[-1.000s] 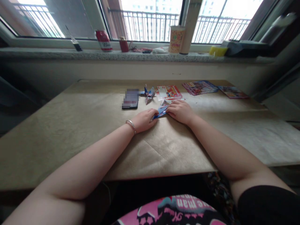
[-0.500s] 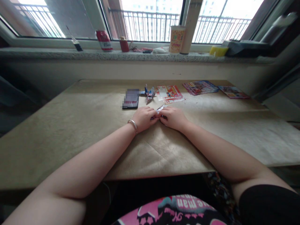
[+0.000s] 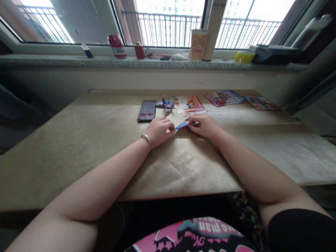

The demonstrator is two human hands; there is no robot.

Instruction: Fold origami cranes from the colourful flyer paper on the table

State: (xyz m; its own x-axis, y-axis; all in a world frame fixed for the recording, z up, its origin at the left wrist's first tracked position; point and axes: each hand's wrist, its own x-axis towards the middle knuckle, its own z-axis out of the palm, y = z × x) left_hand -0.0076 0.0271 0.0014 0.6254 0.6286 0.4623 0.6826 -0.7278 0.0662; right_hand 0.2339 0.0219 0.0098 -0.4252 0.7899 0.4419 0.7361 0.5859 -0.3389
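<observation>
A small piece of folded paper point(image 3: 183, 124), bluish with a printed pattern, lies between my two hands above the table. My left hand point(image 3: 160, 131), with a silver bangle at the wrist, pinches its pointed left tip. The fingers of my right hand point(image 3: 204, 126) are closed on its wider right end and cover part of it. Just beyond my hands stands a folded paper figure point(image 3: 168, 106) with several pointed ends, in blue and dark print. To its left a dark phone point(image 3: 147, 110) lies flat, close to my left hand's knuckles.
Red and white printed sheets point(image 3: 191, 104) lie beyond my right hand. Farther right are a stack of colourful leaflets point(image 3: 224, 97) and another leaflet pile point(image 3: 261, 103). The windowsill point(image 3: 157, 63) holds a red can point(image 3: 117, 46), a red bottle point(image 3: 139, 50) and a patterned cup point(image 3: 198, 44).
My right hand has moved right, away from my left, so more of the folded paper shows between them. My left hand has shifted slightly left.
</observation>
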